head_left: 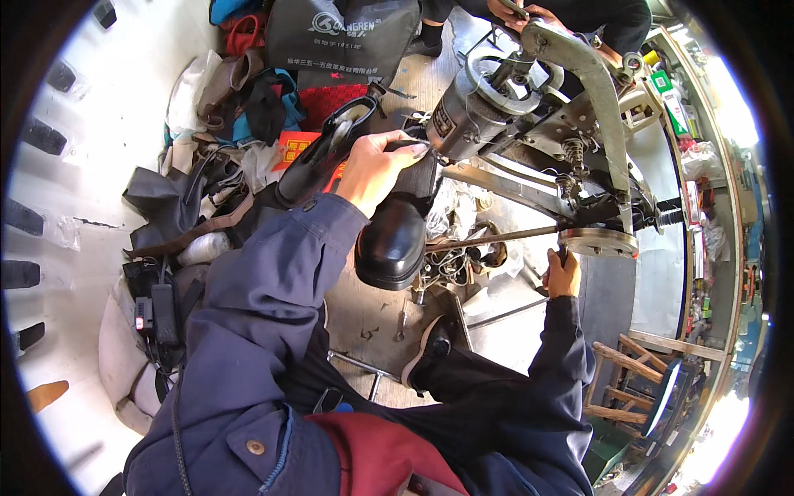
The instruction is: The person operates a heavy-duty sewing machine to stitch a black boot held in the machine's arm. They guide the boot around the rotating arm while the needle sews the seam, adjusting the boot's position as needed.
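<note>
My left hand grips the upper of a shiny black leather shoe, holding it against the arm of a grey shoe-stitching machine. The shoe's toe points down toward me. My right hand is closed on the handle of the machine's round metal handwheel at the right. Both forearms are in dark blue sleeves. A thin metal bar runs from the shoe toward the wheel.
A second black boot lies behind my left hand among a heap of shoes, bags and cloth. Another person sits beyond the machine. A wooden stool stands at the lower right. My shoe rests on the floor.
</note>
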`<action>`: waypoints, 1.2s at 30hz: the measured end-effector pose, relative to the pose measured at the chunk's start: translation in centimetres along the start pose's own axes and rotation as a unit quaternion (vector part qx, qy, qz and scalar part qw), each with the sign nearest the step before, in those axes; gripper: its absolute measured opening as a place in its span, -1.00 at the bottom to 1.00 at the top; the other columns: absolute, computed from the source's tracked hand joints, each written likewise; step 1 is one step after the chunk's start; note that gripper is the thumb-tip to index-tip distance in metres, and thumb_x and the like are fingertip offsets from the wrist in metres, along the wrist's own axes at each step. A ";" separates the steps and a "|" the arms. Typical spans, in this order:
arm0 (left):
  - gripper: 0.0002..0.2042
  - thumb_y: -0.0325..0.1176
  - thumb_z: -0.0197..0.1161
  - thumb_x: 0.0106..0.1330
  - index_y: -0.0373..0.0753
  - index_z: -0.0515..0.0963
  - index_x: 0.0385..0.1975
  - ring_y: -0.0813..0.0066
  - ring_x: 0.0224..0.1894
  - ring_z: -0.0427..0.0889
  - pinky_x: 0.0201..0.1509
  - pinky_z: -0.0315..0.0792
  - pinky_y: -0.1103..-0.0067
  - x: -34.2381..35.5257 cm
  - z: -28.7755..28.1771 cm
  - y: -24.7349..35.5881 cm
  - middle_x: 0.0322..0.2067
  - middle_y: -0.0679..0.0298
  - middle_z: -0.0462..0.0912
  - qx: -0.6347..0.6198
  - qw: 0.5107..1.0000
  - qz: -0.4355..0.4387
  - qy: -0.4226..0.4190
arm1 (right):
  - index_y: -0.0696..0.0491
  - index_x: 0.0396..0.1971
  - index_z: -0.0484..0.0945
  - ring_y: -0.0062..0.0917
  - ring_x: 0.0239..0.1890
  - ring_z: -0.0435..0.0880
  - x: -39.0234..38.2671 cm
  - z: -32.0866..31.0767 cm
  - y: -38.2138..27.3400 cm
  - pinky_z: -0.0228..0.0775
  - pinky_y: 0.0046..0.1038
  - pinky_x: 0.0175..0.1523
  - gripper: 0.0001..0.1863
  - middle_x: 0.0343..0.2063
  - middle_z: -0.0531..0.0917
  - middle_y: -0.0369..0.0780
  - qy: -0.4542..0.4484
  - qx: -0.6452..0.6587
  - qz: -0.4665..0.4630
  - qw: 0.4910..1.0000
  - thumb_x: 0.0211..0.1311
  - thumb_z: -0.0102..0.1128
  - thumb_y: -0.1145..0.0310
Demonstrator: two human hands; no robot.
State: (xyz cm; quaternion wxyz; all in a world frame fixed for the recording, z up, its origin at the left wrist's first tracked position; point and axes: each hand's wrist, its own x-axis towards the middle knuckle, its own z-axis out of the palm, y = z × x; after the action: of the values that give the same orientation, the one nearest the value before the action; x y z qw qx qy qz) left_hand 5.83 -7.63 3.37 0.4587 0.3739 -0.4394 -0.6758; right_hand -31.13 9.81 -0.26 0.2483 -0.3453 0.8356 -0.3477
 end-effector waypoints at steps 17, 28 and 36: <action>-0.93 -0.48 0.28 0.25 -0.33 0.65 -0.34 0.72 -0.38 0.55 -0.26 0.40 0.74 -0.5 0.1 0.1 -0.41 0.36 0.66 -0.053 0.998 -0.027 -0.020 | 0.06 -0.32 0.48 -0.62 -0.79 0.45 5.4 -6.2 5.7 0.27 -0.53 -0.73 -0.87 -0.72 0.47 -0.31 0.096 0.000 0.027 0.995 0.31 0.14 0.32; -0.96 -0.48 0.27 0.24 -0.26 0.64 -0.37 0.75 -0.27 0.50 -0.09 0.32 0.77 -0.5 0.0 0.4 -0.37 0.44 0.61 -0.033 0.998 -0.008 -0.053 | 0.10 -0.41 0.49 -0.71 -0.74 0.36 2.9 -10.7 -2.0 0.18 -0.61 -0.66 -0.85 -0.70 0.44 -0.36 0.185 0.087 -0.182 0.962 0.31 0.14 0.36; -0.98 -0.50 0.24 0.26 -0.24 0.60 -0.38 0.75 -0.25 0.51 -0.08 0.33 0.76 -0.2 -0.3 0.2 -0.35 0.44 0.61 -0.049 0.996 -0.026 -0.065 | 0.10 -0.32 0.46 -0.59 -0.73 0.52 2.3 -2.9 2.4 0.30 -0.56 -0.64 -0.86 -0.70 0.50 -0.28 -0.033 0.070 0.086 0.993 0.29 0.16 0.35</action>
State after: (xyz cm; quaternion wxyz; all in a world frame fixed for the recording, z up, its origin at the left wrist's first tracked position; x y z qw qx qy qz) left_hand 6.22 -7.58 3.50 0.4286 0.3176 -0.4249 -0.7313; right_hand -35.50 10.49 -0.60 0.3285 -0.2651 0.8269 -0.3714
